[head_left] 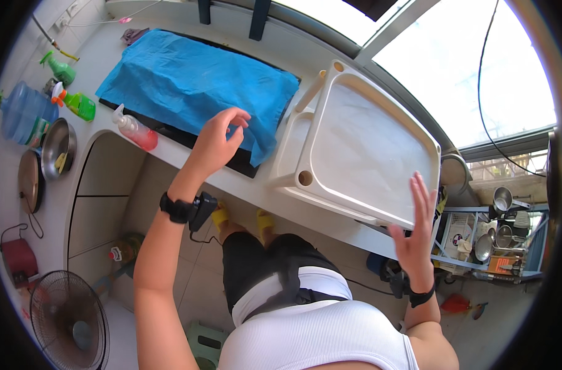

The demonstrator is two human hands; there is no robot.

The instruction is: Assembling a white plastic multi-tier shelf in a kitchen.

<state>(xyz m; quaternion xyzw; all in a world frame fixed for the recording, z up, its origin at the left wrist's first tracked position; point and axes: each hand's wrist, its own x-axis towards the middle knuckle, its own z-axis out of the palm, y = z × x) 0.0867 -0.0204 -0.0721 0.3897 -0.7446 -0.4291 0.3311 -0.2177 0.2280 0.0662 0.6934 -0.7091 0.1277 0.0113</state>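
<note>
My left hand (218, 143) hovers over the front edge of a blue cloth (188, 74), its fingers loosely curved and apart with nothing in them. The cloth lies creased over a dark flat panel on the white counter. Fingers spread, my right hand (417, 225) is raised at the right end of a cream plastic shelf rack (373, 142); whether it touches the rack I cannot tell. The rack rests on the counter, with a wide tray surface and corner posts. Left of my left hand stands a pump bottle (136, 131) of pink liquid.
Green spray bottles (80, 105), a blue water jug (28, 114) and a hanging pan (59, 148) are at the left. A fan (68, 320) stands at lower left. Windows run behind the counter; a dish rack (497, 240) with utensils is at right.
</note>
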